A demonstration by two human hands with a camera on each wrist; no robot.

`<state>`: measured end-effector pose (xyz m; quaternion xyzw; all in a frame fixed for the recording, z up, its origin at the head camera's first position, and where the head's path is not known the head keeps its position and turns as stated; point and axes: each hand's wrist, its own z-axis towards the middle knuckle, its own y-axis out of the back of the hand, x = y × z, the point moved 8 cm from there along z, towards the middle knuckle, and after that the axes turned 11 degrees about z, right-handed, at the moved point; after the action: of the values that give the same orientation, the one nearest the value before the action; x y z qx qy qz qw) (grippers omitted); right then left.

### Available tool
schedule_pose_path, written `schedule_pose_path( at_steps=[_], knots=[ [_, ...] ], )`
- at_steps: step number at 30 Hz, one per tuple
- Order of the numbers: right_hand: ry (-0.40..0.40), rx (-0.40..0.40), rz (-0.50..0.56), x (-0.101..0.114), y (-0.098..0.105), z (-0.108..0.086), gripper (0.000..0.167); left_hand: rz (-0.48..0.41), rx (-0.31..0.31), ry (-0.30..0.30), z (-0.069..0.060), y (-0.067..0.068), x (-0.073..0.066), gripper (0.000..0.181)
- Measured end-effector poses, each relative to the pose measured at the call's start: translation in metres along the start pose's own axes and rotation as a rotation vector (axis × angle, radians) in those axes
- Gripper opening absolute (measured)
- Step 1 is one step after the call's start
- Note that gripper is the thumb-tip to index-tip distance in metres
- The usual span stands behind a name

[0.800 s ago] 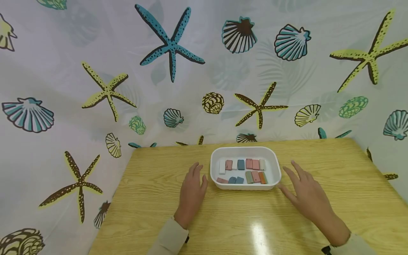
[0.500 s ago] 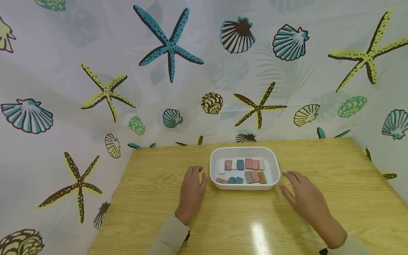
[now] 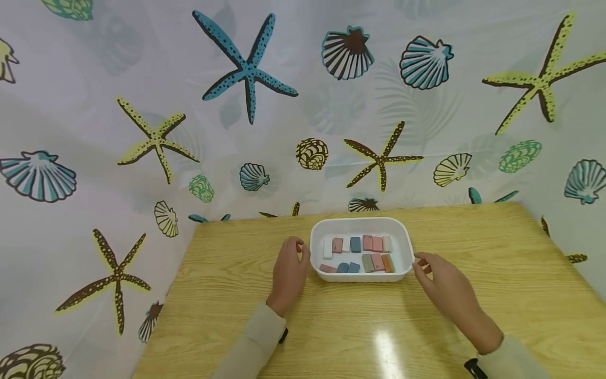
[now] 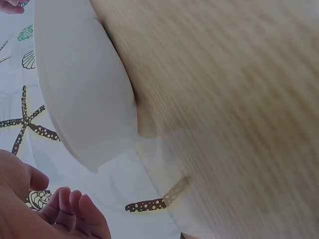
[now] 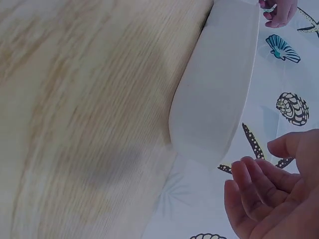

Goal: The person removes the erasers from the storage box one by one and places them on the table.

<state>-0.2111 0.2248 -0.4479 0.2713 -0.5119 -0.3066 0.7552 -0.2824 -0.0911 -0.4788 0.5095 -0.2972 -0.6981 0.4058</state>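
A white oval-ended tray (image 3: 362, 277) holds small blocks in two rows, among them a white block (image 3: 327, 249), a dark blue block (image 3: 355, 245) and an orange block (image 3: 388, 263). Beside the tray's left end is the left hand (image 3: 290, 276), fingers loosely bent and holding nothing. The right hand (image 3: 450, 292) is at the other end, fingertips close to the rim. Both wrist views show the tray's outer wall (image 4: 84, 79) (image 5: 214, 84), with the left hand (image 4: 55, 214) and right hand (image 5: 279, 194) empty. Whether fingertips touch the rim I cannot tell.
The tray stands on a wood-grain table (image 3: 341, 326). Behind and beside the table hangs a white cloth (image 3: 284, 116) printed with starfish and shells.
Both hands have bent their fingers more. The right fingertips have come nearer the tray's right rim, and the left hand has moved slightly up and right. The tray's contents look unchanged.
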Motion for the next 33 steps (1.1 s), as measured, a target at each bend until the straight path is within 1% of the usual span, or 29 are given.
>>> schedule_pose_path(
  at_steps=[2,5,8,15,20,23,27,31,33],
  knots=[
    [-0.039,0.010,0.035,-0.004,-0.002,0.004,0.034,-0.011,0.007,0.011,0.005,-0.002,0.001,0.018],
    [-0.076,0.021,0.067,-0.008,-0.005,0.011,0.036,-0.016,0.012,0.026,0.011,-0.005,0.002,0.018],
    [-0.109,0.036,0.080,-0.013,-0.009,0.017,0.038,0.008,0.016,0.041,0.018,-0.009,0.005,0.021],
    [-0.163,0.094,0.065,-0.023,-0.018,0.033,0.045,0.094,0.060,0.069,0.032,-0.021,0.011,0.025],
    [-0.205,0.102,0.028,-0.033,-0.025,0.041,0.043,0.128,0.124,0.103,0.039,-0.034,0.015,0.032],
    [-0.218,0.100,0.017,-0.037,-0.028,0.046,0.041,0.132,0.156,0.118,0.041,-0.040,0.014,0.036],
    [-0.228,0.103,0.030,-0.040,-0.032,0.051,0.039,0.144,0.169,0.127,0.043,-0.044,0.010,0.039],
    [-0.239,0.087,0.042,-0.044,-0.031,0.054,0.037,0.179,0.182,0.122,0.046,-0.047,0.006,0.043],
    [-0.227,0.070,0.044,-0.044,-0.029,0.056,0.035,0.212,0.185,0.108,0.048,-0.047,0.004,0.044]
  ],
)
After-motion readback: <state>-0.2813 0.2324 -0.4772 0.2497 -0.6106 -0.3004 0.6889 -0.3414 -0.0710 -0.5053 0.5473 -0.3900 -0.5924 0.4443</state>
